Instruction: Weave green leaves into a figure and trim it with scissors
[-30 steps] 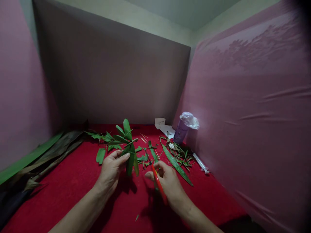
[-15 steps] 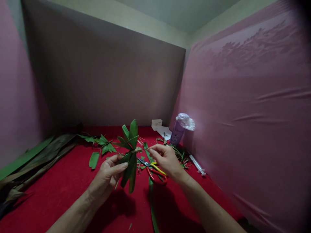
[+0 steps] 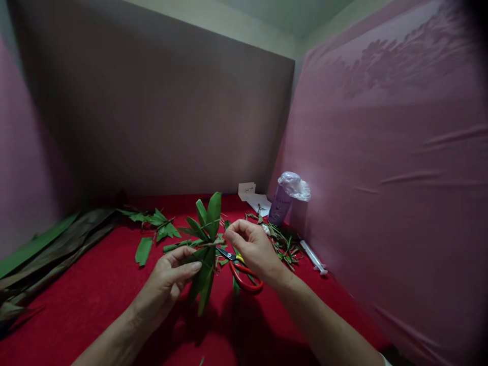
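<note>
My left hand [image 3: 166, 281] pinches a cluster of green leaves [image 3: 206, 239] that stands upright above the red cloth [image 3: 95, 300]. My right hand [image 3: 249, 246] is closed in a pinch at the right side of the same cluster, on a thin stick or leaf strip too fine to make out. Red-handled scissors [image 3: 240, 269] lie on the cloth just below my right hand, with no hand on them.
Loose green leaves [image 3: 152, 226] and cuttings [image 3: 284, 244] are scattered at the back. Long dark leaves [image 3: 46, 254] lie along the left wall. A purple bottle [image 3: 284, 201], white paper [image 3: 253, 195] and a syringe [image 3: 313, 256] sit by the pink right wall.
My right hand has put the scissors down on the cloth and moved up to pinch at the leaf cluster. My left hand has kept hold of the cluster.
</note>
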Motion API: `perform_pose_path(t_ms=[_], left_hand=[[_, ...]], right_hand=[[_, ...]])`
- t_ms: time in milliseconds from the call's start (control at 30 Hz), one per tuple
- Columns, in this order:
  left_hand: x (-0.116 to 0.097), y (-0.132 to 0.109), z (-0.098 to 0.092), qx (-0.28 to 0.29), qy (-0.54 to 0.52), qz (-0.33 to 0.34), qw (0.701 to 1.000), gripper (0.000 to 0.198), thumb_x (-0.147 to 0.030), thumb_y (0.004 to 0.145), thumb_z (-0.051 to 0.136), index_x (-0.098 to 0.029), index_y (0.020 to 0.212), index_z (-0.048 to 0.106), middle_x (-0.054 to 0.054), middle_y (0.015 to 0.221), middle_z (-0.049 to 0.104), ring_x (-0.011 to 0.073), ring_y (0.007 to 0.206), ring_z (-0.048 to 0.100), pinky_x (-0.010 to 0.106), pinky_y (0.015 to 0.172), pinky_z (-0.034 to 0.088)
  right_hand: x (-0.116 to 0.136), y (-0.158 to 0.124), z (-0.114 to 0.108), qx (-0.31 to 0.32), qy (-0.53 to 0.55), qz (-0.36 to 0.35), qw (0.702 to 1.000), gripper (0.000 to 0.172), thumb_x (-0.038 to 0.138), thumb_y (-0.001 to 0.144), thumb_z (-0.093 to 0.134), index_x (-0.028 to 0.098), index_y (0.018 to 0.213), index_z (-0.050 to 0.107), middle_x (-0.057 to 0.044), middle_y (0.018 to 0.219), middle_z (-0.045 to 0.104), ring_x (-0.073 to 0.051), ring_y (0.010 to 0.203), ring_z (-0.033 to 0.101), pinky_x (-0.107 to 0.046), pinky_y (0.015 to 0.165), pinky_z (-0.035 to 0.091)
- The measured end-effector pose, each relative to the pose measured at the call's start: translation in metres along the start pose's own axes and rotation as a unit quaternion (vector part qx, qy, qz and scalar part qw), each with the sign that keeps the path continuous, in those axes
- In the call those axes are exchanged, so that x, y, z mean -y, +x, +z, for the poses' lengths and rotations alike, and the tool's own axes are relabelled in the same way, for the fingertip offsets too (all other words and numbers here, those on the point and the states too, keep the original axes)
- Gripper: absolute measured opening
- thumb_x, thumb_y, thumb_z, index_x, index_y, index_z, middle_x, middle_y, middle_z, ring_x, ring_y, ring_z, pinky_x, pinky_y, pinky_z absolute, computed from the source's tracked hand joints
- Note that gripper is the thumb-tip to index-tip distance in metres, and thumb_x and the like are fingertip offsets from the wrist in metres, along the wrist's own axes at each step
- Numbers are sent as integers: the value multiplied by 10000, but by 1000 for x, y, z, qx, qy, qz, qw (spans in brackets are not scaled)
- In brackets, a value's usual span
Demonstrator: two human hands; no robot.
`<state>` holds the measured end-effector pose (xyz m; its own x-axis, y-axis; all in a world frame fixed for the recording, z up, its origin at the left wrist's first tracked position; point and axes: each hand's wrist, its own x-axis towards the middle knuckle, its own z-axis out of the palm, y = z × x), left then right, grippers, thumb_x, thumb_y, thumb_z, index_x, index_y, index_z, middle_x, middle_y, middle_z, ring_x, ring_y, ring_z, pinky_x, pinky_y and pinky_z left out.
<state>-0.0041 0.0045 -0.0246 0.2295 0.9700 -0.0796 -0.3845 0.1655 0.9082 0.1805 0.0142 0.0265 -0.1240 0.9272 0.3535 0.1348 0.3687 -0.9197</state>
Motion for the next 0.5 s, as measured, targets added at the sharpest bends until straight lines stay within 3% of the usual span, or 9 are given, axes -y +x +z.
perform_pose_path(t_ms=[167,333,500], left_hand=[[-1,-1,4,-31,-13,-3,999,234,-118,621,743,-164,787,585,8,711,680,124,604,619,236,588,503],[-5,-3,9,-50,-38,-14,998,212,-114,621,741,-154,761,587,8,681,676,113,564,611,229,558,508],[-4,-2,13,-61,-30,-26,997,211,-132,606,753,-149,732,585,12,657,671,134,571,620,254,560,513]], right_hand=[[-12,4,0,-38,21,-3,999,229,358,809,548,160,695,563,29,592,474,-92,530,396,-211,487,311],[-25,10,2,-18,83,73,994,395,526,801,507,144,814,606,-45,730,586,-131,615,511,-216,477,373],[-29,9,9,-3,84,67,994,224,366,726,643,156,795,608,-8,692,557,-108,600,473,-207,503,372]])
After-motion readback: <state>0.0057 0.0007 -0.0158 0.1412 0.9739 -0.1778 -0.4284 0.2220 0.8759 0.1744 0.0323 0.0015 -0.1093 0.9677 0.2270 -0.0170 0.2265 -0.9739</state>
